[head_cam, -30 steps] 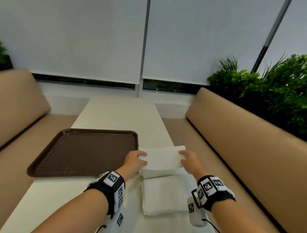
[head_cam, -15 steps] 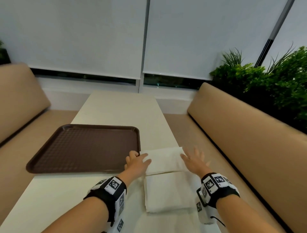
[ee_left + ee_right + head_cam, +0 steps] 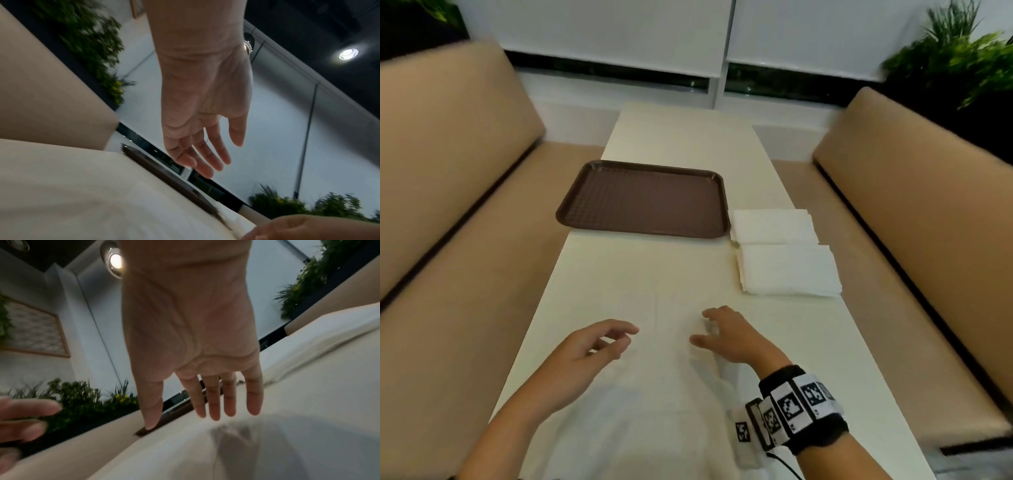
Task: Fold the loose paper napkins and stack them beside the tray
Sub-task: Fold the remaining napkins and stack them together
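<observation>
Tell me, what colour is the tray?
Dark brown, with a fine grid texture; the tray shows best in the head view.

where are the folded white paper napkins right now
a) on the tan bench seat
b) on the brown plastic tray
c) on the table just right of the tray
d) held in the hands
c: two piles of folded white paper napkins lie on the cream table just past the right edge of the brown plastic tray, while the left hand and right hand are nearer the camera, holding neither pile.
</observation>
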